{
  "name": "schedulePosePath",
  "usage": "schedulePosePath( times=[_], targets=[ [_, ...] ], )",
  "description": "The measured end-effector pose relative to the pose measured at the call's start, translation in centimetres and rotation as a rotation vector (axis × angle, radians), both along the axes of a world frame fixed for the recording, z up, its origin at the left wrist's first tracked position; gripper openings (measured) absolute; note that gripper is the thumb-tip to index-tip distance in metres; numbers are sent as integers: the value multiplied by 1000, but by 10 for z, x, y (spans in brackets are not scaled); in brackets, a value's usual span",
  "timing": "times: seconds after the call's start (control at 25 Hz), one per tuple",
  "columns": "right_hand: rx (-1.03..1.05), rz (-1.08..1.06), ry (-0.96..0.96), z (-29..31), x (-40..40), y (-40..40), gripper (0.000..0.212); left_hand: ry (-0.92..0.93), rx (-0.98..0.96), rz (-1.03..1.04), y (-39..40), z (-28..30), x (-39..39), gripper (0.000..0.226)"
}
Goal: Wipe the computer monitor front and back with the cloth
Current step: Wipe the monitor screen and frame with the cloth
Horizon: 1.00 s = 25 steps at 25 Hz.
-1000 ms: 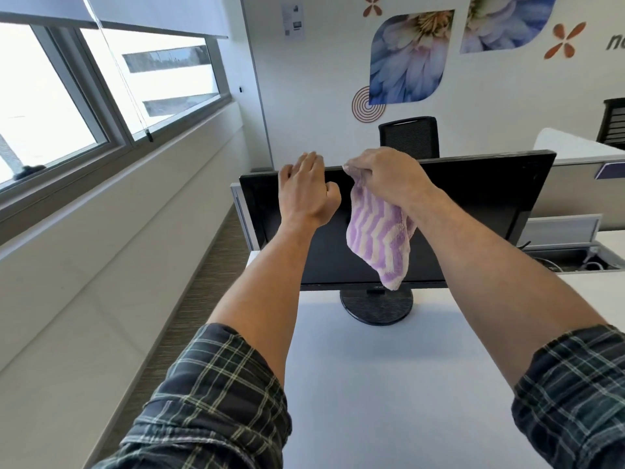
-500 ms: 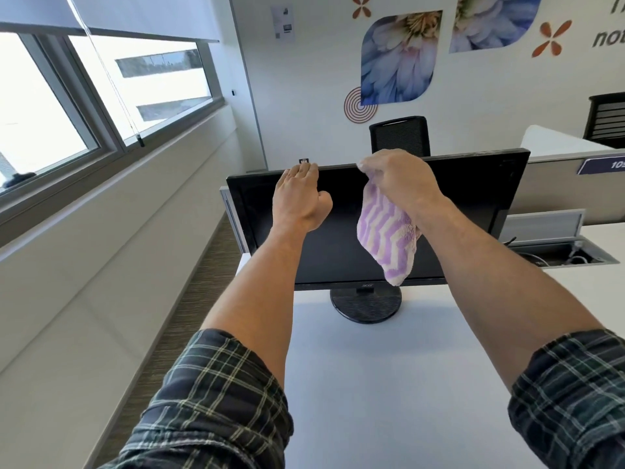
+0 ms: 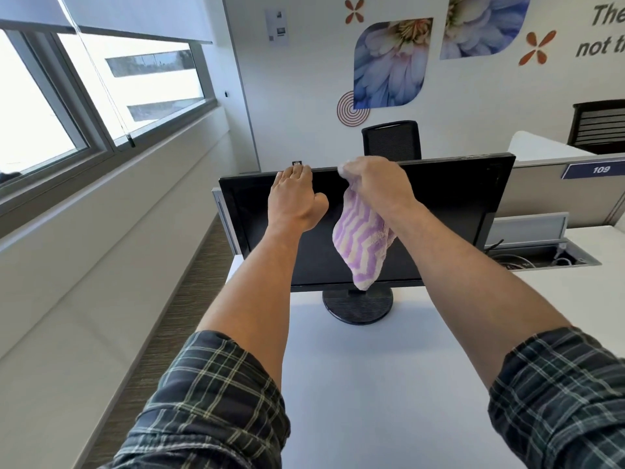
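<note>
Monitor: a black flat-screen computer monitor (image 3: pixel 449 211) stands on a white desk (image 3: pixel 372 384), its dark screen facing the person, on a round black base (image 3: pixel 357 304). It sits toward the far edge of the desk, roughly in the middle of the view.
Cloth: a purple-and-cream zigzag cloth (image 3: pixel 363 245) hangs down in front of the screen from the right hand; its lower tip reaches the bottom bezel, just above the base. A small bit of it shows at the top edge of the monitor, left of the knuckles.
Right hand: the right hand (image 3: pixel 377 182) is at the monitor's top edge, right of centre, fingers curled around the bunched upper end of the cloth, back of the hand toward the camera.
Left hand: the left hand (image 3: pixel 296 201) lies against the upper left part of the monitor, fingers straight and together, tips hooked over the top edge, thumb out to the right. It holds nothing.
Small item on top: a little dark clip-like object (image 3: pixel 297 163) sits on the top edge just beyond the left fingertips; what it is cannot be told.
Sleeves: both forearms are bare, with dark plaid sleeves (image 3: pixel 209 401) rolled up near the elbows.
Far side: a black mesh office chair (image 3: pixel 391 140) behind the monitor, a wall with blue flower prints (image 3: pixel 392 62).
Right: a grey partition with a "109" label (image 3: pixel 601 169), and an open cable tray (image 3: pixel 541 257) in the desk.
Left: windows (image 3: pixel 101 89) with a roller blind.
</note>
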State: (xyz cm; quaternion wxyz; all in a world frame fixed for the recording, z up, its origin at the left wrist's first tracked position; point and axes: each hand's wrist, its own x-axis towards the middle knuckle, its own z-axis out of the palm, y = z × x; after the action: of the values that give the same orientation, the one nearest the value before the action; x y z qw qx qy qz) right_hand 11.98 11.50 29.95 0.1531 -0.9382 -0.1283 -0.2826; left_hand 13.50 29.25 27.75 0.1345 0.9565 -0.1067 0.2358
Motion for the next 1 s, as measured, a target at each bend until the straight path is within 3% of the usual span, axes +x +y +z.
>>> schedulePosePath(
  times=[0.08, 0.2, 0.24, 0.36, 0.52, 0.68, 0.84, 1.0],
  targets=[
    [-1, 17, 75, 8, 0, -9, 26, -4, -10, -8, 2, -3, -2, 73],
    [-23, -338, 21, 7, 6, -33, 20, -1, -14, -28, -1, -2, -2, 69],
    [-37, -346, 0, 5, 4, -36, 19, 2, -20, -19, -2, -2, -2, 70],
    [-48, -121, 47, -3, 0, -47, 16, 6, -22, 0, 0, -3, -3, 70],
    [16, -370, 9, 2, 4, -73, 30, 8, 20, -7, -5, 0, -4, 71],
    [-49, -134, 70, 2, -3, -81, 31, 13, 24, 26, -5, -2, -2, 72],
    [-20, -471, 29, -3, -3, -99, 26, 14, 44, 17, -9, 1, -2, 69],
    [-101, -138, -30, -13, -1, -70, 21, 23, 49, 37, -13, 3, -5, 62]
  ],
)
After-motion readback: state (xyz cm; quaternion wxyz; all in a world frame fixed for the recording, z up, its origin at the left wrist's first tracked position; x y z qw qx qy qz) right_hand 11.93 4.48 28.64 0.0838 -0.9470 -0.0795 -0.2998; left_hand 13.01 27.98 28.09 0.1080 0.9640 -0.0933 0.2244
